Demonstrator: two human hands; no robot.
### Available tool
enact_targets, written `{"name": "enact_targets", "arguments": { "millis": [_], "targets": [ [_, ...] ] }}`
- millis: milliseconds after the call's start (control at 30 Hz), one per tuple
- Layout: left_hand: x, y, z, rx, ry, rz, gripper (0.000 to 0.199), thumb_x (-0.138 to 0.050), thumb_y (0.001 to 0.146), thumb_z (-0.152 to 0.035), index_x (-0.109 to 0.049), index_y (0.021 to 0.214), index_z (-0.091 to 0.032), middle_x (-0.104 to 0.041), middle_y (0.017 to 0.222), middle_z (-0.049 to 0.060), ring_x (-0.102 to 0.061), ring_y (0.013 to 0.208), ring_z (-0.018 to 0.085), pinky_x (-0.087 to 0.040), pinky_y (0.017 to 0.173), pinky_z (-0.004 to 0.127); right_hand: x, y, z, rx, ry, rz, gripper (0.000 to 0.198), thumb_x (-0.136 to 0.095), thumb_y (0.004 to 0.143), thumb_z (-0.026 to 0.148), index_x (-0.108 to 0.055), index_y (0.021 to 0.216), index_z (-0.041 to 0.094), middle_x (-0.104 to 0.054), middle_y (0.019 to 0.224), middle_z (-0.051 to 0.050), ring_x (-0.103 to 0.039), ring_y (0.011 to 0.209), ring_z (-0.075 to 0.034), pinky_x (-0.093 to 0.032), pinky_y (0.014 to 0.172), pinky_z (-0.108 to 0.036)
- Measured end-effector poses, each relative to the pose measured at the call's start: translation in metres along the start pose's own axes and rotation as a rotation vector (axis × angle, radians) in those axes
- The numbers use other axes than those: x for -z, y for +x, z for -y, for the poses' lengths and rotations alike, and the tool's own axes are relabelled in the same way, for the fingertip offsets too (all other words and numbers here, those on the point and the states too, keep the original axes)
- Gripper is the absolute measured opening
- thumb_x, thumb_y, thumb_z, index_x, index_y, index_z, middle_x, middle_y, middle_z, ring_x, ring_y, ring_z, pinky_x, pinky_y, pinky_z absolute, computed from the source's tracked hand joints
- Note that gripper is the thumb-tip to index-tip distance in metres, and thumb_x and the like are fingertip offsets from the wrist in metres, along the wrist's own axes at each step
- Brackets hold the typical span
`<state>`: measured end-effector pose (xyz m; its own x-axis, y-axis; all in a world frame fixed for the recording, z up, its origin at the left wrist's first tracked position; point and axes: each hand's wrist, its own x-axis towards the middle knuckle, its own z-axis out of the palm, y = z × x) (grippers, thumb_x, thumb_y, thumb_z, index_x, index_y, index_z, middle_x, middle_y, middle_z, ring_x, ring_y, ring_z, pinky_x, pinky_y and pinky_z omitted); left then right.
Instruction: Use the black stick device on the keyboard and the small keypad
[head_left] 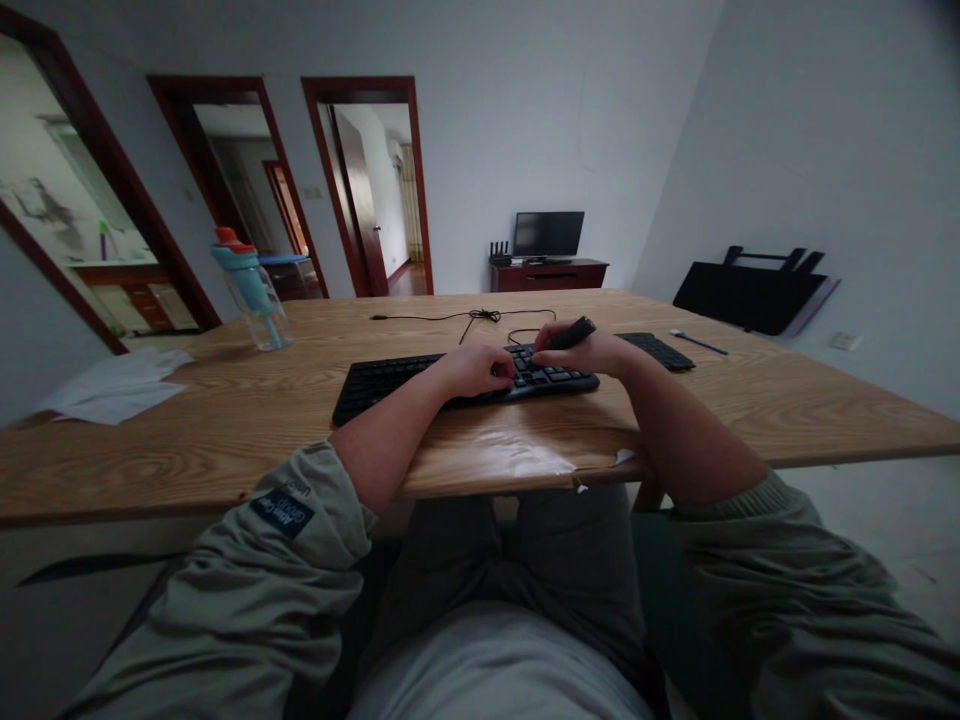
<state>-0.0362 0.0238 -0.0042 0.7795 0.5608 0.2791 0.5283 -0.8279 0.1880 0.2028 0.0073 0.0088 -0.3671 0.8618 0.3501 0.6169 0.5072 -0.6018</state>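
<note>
A black computer keyboard [390, 385] lies across the wooden table in front of me. My left hand [480, 370] rests on its middle with the fingers curled closed; whatever they may hold is hidden. Just beside it, over the right part of the keys, my right hand [574, 350] is closed round a thick black handle [574, 332] that sticks up and to the right. The working end of this tool is hidden by the hand, so its kind does not show. Dark gaps among the keys lie near my fingertips.
A thin black cable [484, 315] is bundled behind the keyboard. To the right lie a dark keypad-like panel [656, 350] and a slim blue brush [697, 342]. On the left stand a clear water bottle [259, 295] and white paper [120, 385]. The table's front edge [517, 480] has peeling film.
</note>
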Motion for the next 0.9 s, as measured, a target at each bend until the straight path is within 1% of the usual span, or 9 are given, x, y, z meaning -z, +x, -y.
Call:
{"name": "enact_targets", "arguments": {
  "millis": [133,300,467,567,767,900],
  "targets": [
    [-0.002,0.001,0.0,-0.018,0.028,0.012,0.017,-0.061,0.08,-0.026,-0.075,0.089,-0.021,-0.074,0.088,0.003,-0.063,0.075,0.017,-0.043,0.067,0.029,0.002,-0.001,-0.006,-0.038,0.039,0.022,0.019,-0.073,0.075,0.04,-0.071,0.083,0.023,-0.064,0.065,0.0,-0.054,0.055,-0.015,-0.039,0.046,-0.026],
    [-0.004,0.002,0.0,-0.029,0.044,0.018,0.018,-0.059,0.081,-0.027,-0.074,0.088,-0.021,-0.074,0.089,0.004,-0.064,0.076,0.018,-0.043,0.067,0.028,-0.001,0.0,-0.007,-0.083,0.112,0.06,0.018,-0.072,0.075,0.039,-0.07,0.081,0.022,-0.06,0.058,0.0,-0.049,0.048,-0.013,-0.032,0.041,-0.024],
    [-0.003,0.003,0.0,-0.008,0.047,0.017,0.017,-0.058,0.08,-0.025,-0.073,0.086,-0.02,-0.073,0.086,0.003,-0.062,0.074,0.016,-0.043,0.067,0.027,-0.004,0.003,-0.01,-0.154,0.186,0.083,0.023,-0.072,0.076,0.044,-0.069,0.083,0.022,-0.056,0.057,0.001,-0.047,0.048,-0.012,-0.03,0.041,-0.023],
    [-0.003,0.002,-0.001,0.0,0.055,0.021,0.016,-0.058,0.081,-0.025,-0.073,0.085,-0.02,-0.073,0.086,0.002,-0.062,0.074,0.015,-0.042,0.066,0.026,-0.004,0.003,-0.008,-0.191,0.211,0.107,0.023,-0.074,0.074,0.041,-0.067,0.084,0.022,-0.055,0.06,0.001,-0.047,0.051,-0.011,-0.032,0.043,-0.023],
    [-0.003,0.002,-0.002,-0.027,0.097,0.014,0.016,-0.057,0.082,-0.025,-0.072,0.085,-0.02,-0.072,0.087,0.002,-0.062,0.076,0.016,-0.043,0.067,0.026,-0.001,-0.001,0.002,-0.203,0.233,0.126,0.021,-0.074,0.073,0.037,-0.066,0.085,0.022,-0.053,0.061,0.001,-0.047,0.053,-0.012,-0.032,0.045,-0.023],
    [-0.003,0.002,-0.003,-0.027,0.144,0.017,0.018,-0.056,0.083,-0.025,-0.074,0.086,-0.021,-0.073,0.089,0.003,-0.063,0.08,0.017,-0.043,0.07,0.027,-0.002,-0.001,0.0,-0.215,0.233,0.105,0.02,-0.073,0.074,0.038,-0.067,0.084,0.022,-0.055,0.062,0.0,-0.047,0.052,-0.012,-0.031,0.045,-0.024]
  ]
}}
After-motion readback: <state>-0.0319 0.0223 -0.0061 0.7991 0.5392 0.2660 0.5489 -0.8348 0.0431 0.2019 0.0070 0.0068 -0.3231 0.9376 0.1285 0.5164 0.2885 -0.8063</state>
